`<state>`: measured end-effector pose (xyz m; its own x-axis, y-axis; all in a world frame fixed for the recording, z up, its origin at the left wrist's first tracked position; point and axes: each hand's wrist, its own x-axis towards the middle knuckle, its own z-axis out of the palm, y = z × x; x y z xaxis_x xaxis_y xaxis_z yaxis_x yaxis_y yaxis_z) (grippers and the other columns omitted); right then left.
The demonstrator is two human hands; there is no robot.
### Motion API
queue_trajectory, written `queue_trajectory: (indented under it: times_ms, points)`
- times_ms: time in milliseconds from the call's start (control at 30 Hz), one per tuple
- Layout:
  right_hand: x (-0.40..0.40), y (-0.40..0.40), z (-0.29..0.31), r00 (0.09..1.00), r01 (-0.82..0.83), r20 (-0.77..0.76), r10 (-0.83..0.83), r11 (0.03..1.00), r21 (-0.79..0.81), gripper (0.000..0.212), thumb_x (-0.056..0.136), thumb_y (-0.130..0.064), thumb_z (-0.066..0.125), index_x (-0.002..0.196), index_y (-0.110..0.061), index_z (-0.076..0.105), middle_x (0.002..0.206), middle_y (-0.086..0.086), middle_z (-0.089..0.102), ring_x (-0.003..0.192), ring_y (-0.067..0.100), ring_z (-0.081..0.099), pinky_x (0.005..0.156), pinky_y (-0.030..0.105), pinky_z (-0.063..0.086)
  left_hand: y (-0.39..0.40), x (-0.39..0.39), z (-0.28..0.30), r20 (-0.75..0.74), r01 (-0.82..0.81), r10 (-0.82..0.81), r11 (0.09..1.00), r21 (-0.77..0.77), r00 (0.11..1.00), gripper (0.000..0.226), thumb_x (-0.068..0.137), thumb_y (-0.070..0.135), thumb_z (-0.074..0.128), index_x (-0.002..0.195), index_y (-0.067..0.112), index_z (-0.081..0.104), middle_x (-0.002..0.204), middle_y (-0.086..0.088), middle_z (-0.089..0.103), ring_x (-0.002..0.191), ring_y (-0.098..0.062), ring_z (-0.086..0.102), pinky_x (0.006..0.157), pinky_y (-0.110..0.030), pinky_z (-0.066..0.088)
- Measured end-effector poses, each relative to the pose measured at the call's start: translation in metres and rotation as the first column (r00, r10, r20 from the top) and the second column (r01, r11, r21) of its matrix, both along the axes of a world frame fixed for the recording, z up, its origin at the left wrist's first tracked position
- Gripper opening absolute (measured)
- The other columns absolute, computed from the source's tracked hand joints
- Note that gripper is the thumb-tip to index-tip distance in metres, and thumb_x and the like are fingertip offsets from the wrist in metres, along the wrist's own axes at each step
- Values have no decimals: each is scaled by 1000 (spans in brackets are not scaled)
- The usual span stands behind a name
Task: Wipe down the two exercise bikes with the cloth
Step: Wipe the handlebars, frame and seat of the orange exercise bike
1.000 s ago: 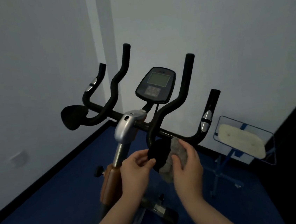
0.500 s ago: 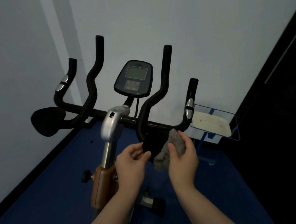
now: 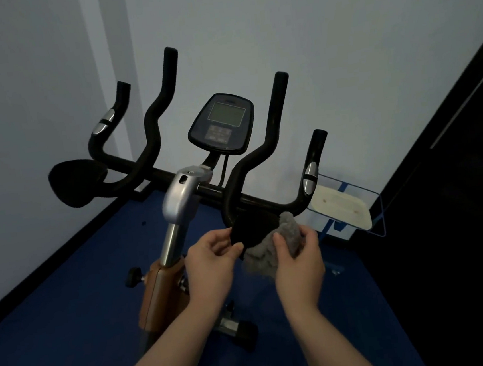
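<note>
An exercise bike point(image 3: 181, 202) stands in a room corner, with black curved handlebars, a console screen point(image 3: 222, 123) and a silver stem. A round black elbow pad point(image 3: 254, 229) sits at the near right of the bar. My left hand point(image 3: 209, 260) pinches the pad's left edge. My right hand point(image 3: 297, 262) grips a grey fluffy cloth point(image 3: 264, 259) pressed against the pad's right and lower side. A matching pad point(image 3: 76, 182) sits on the left end of the bar. Only one bike is in view.
White walls meet behind the bike above a blue floor point(image 3: 71, 334). A low blue wire-frame stand with a pale board point(image 3: 341, 206) sits at the right by the wall. A dark panel point(image 3: 461, 219) fills the right side. The bike's foot point(image 3: 237, 329) lies below my arms.
The view has swung and drawn closer to the bike. Both hands stay on the right pad, and the cloth has shifted slightly lower around it.
</note>
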<state>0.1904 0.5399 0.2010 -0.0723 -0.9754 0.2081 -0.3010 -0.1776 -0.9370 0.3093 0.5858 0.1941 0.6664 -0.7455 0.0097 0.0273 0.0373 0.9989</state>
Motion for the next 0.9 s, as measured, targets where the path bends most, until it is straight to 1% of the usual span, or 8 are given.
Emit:
queue_trajectory:
  times_ms: [133,233,333,433,567,700,800,900]
  points:
    - [1,-16,6,952,-76,-300,54,995,-62,34,99,-35,49,129,-17,52,115,-4,50,104,13,52,82,27,44,0,-2,0,31,-18,18,1000,-1,999,30,79,-3,75,104,13,70,94,1,75,89,-6,71,79,-20,56]
    - [-9,-18,3,826,-191,-553,110,978,-90,43,99,-40,43,134,-16,41,120,-1,46,108,15,48,81,30,46,-1,-5,0,44,-44,44,999,-7,998,29,79,-2,75,101,16,71,92,4,75,88,-4,71,80,-20,57]
    - [-6,-47,22,685,-295,-692,229,955,25,33,101,-41,38,121,-14,41,115,4,50,98,19,52,74,32,42,-1,-7,0,47,-71,72,997,-18,996,29,79,-2,75,97,21,71,91,5,75,87,-4,71,81,-22,57]
    - [11,-75,43,613,-358,-707,352,922,149,30,104,-42,32,112,-14,42,109,7,55,88,19,51,69,34,37,-3,-7,0,64,-82,82,997,-7,995,26,79,-3,75,97,16,72,91,3,75,88,-7,71,83,-26,57]
    - [-10,-64,27,584,-463,-723,369,883,77,16,102,-42,33,105,-26,34,105,3,51,80,17,52,62,35,40,-2,-9,2,51,-72,72,997,2,996,26,79,-3,76,99,13,73,91,2,76,88,-8,71,84,-29,58]
    - [0,-85,41,461,-539,-700,545,799,266,19,104,-41,30,105,-22,34,101,4,54,79,18,53,65,36,41,-2,-10,0,52,-92,92,996,-8,994,27,79,-1,76,98,18,73,91,6,76,89,-6,71,83,-27,57]
    - [2,-80,43,538,-550,-622,568,796,252,24,104,-41,31,108,-19,40,101,4,56,82,19,55,67,36,43,-3,-13,-2,60,-126,126,992,-11,990,28,79,-1,76,96,21,73,90,9,76,88,-5,71,82,-24,57]
    - [-25,-57,31,636,-542,-544,547,819,191,18,102,-41,34,110,-26,39,101,-2,56,80,11,56,66,35,48,-2,-15,-4,37,-122,122,992,-19,992,30,80,-1,75,98,23,73,93,10,76,92,-6,71,84,-26,56]
